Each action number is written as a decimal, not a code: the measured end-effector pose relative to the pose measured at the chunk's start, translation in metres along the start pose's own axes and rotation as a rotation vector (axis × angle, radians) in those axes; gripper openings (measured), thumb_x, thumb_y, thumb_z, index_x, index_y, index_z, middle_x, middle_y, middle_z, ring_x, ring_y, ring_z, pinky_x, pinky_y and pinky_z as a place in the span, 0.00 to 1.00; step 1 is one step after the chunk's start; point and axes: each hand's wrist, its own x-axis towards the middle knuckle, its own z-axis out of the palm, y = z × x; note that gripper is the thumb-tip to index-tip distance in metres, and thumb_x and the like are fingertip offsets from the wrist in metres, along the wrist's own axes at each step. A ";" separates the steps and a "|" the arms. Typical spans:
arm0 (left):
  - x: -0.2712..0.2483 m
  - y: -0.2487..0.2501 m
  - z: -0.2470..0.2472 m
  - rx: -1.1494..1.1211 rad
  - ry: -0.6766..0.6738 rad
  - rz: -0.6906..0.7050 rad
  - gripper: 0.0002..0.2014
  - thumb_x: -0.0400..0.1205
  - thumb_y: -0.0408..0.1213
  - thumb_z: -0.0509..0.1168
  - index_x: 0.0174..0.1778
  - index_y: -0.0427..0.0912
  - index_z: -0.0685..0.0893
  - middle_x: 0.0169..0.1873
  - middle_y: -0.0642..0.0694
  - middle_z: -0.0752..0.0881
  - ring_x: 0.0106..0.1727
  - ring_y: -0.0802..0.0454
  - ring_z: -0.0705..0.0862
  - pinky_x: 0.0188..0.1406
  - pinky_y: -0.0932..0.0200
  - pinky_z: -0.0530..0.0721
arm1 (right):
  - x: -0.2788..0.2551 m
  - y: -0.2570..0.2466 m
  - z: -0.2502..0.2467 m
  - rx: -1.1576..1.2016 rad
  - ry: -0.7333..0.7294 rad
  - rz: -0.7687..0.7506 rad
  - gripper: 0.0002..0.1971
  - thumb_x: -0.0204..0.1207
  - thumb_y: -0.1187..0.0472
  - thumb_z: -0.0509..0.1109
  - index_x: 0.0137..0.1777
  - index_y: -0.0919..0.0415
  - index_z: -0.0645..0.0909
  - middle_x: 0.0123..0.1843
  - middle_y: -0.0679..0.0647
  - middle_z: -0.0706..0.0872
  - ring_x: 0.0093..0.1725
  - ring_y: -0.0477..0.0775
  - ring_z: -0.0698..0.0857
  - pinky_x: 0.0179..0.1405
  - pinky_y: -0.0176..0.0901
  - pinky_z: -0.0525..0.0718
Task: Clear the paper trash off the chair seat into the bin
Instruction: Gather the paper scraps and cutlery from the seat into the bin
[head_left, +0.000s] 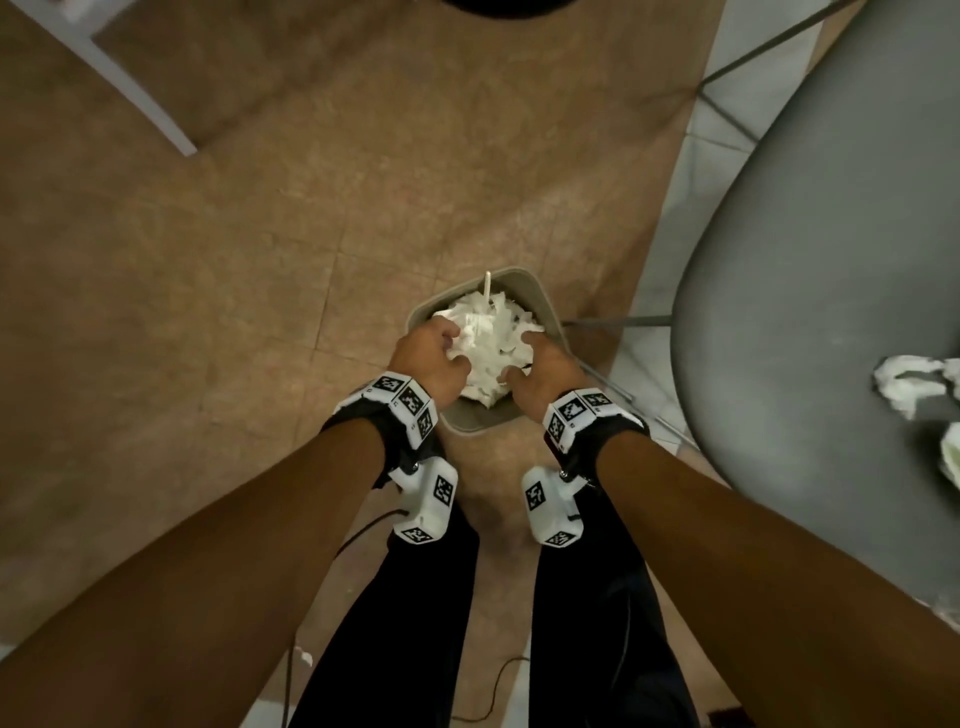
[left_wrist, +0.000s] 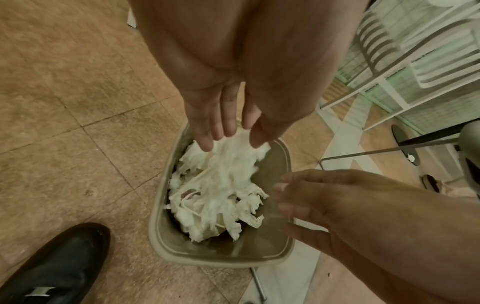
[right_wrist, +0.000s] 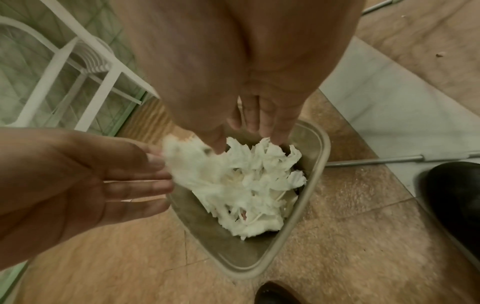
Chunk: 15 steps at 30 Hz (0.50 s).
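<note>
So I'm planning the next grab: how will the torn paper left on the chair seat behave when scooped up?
The paper on the chair seat looks crumpled and ragged, so probably floppy and very light. Loose shreds may slip out, as the pile in the bin lies in separate strips. It should compress easily, and both the left hand and the right hand are open.

a lived-in indoor room, likely a home or a small eatery: worn tan floor tiles (head_left: 218, 291) with a pale marble-like strip (right_wrist: 389, 98), a dark moulded chair seat (head_left: 810, 291) on thin metal legs (head_left: 613, 322), white slatted metal chairs (left_wrist: 426, 61) by a patterned glass panel, and a small beige bin (left_wrist: 166, 242) (no desks or machines).
</note>
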 end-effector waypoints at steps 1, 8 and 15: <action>-0.001 0.003 -0.002 0.026 -0.035 -0.011 0.21 0.77 0.35 0.69 0.68 0.45 0.80 0.65 0.43 0.84 0.64 0.45 0.84 0.63 0.55 0.82 | -0.005 0.000 -0.004 0.011 0.008 -0.005 0.28 0.82 0.56 0.68 0.81 0.55 0.67 0.76 0.58 0.79 0.74 0.61 0.79 0.72 0.48 0.77; -0.034 0.064 -0.040 0.177 -0.008 0.048 0.18 0.79 0.34 0.65 0.66 0.44 0.82 0.65 0.44 0.85 0.63 0.44 0.84 0.59 0.56 0.81 | -0.039 -0.023 -0.047 0.150 0.079 -0.187 0.18 0.82 0.59 0.64 0.71 0.54 0.77 0.62 0.53 0.88 0.61 0.58 0.87 0.63 0.46 0.82; -0.073 0.183 -0.042 0.187 0.081 0.283 0.11 0.83 0.34 0.60 0.56 0.46 0.86 0.51 0.45 0.89 0.49 0.46 0.87 0.49 0.60 0.82 | -0.085 -0.025 -0.168 0.318 0.199 -0.339 0.18 0.79 0.58 0.63 0.69 0.50 0.75 0.47 0.50 0.91 0.50 0.54 0.89 0.58 0.51 0.87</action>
